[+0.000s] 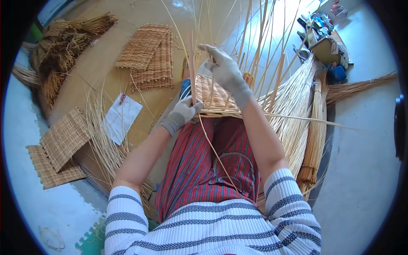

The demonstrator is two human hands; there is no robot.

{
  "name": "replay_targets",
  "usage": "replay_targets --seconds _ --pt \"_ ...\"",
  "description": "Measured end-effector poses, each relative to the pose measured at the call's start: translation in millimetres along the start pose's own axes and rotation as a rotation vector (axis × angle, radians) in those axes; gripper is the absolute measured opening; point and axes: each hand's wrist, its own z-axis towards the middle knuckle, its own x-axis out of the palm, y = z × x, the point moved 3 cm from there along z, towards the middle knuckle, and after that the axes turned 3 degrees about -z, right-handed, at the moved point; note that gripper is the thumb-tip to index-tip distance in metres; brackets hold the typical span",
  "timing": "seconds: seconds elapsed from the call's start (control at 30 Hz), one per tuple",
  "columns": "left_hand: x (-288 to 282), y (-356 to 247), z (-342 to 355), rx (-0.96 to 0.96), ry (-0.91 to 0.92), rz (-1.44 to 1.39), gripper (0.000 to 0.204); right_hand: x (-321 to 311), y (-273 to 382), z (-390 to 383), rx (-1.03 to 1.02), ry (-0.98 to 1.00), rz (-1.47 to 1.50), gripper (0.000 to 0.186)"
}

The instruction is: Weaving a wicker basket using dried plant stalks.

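A partly woven wicker basket (214, 95) rests on my lap, with long upright stakes standing from its sides. At its near left corner, my left hand (182, 112), in a grey work glove, is closed on the woven edge beside a flat upright stake (191, 63). Above the weave is my right hand (227, 74), also gloved, with its thumb and fingers apart and nothing visible between them. One thin strand (216, 155) hangs from the near edge across my red striped apron (187, 170). Another pale strand (301, 118) sticks out to the right.
Woven panels (146, 53) lie on the floor ahead, and more woven panels (66, 140) at left. Loose strands (104, 144) lie near a white sheet (122, 117). Bundled strands (293, 102) lie on the right. Dark dried bundles (63, 51) sit at far left.
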Motion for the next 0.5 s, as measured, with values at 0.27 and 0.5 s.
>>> replay_targets --seconds 0.27,0.5 --pt "-39.6 49.7 36.4 0.18 -0.152 0.287 0.032 10.4 113.2 -17.6 -0.305 0.041 -0.25 0.089" --pt "-10.7 9.4 7.3 -0.018 -0.185 -0.078 0.019 -23.2 13.9 -158.0 0.048 -0.059 -0.425 0.057"
